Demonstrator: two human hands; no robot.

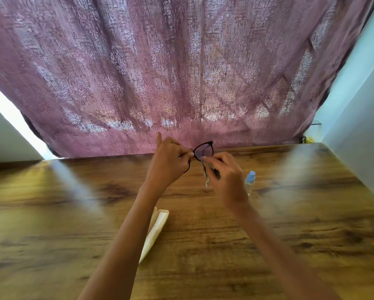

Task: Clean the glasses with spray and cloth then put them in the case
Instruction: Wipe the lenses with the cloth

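Note:
Dark-framed glasses [204, 150] are held up above the wooden table [301, 224], near its far edge. My left hand [167, 162] pinches the frame at its left side, index finger pointing up. My right hand [224, 173] grips a small grey cloth [206, 177] and presses it against the lower edge of the visible lens. A clear spray bottle [249, 182] with a light blue cap stands on the table just right of my right hand. A cream glasses case [154, 230] lies under my left forearm, partly hidden by it.
A purple patterned curtain [181, 72] hangs behind the table's far edge. A pale wall [359, 118] runs along the right side. A small yellow object [309, 139] sits at the far right corner.

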